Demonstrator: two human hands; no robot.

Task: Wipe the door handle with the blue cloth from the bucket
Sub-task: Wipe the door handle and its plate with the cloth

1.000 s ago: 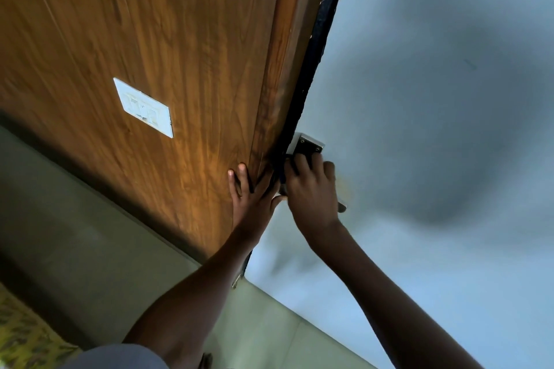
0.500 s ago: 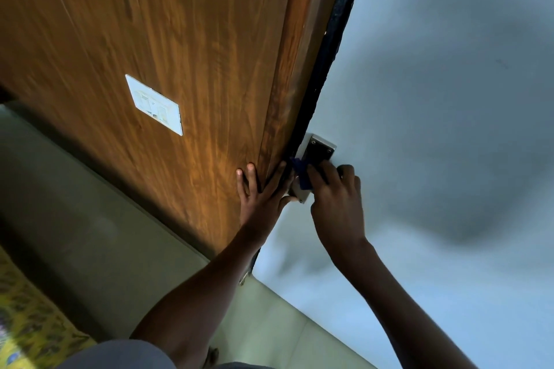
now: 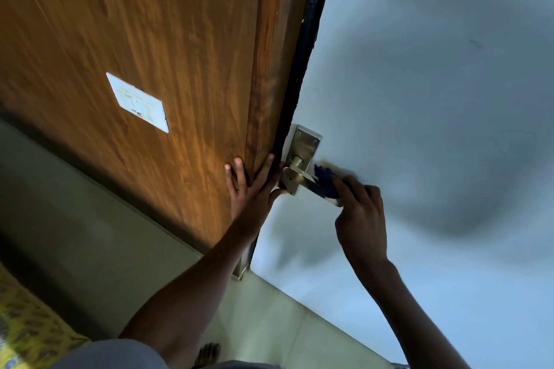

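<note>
A metal lever door handle (image 3: pixel 295 178) on a rectangular metal plate (image 3: pixel 304 144) sits at the edge of the pale blue-grey door (image 3: pixel 434 84). The blue cloth (image 3: pixel 325 183) is wrapped over the outer part of the lever. My right hand (image 3: pixel 361 216) is closed on the cloth at the lever's end. My left hand (image 3: pixel 250 189) lies flat with fingers spread against the wooden panel (image 3: pixel 150 39) and the door's black edge (image 3: pixel 302 69), just left of the handle. The bucket is not in view.
A white switch plate (image 3: pixel 138 102) is set in the wooden panel. Pale floor tiles (image 3: pixel 90 234) run below. A yellow patterned fabric (image 3: pixel 27 326) lies at the bottom left. A bare foot (image 3: pixel 207 353) shows at the bottom edge.
My right hand has slid with the cloth outward along the lever, uncovering the plate and the lever's base. My left hand stays pressed on the wood.
</note>
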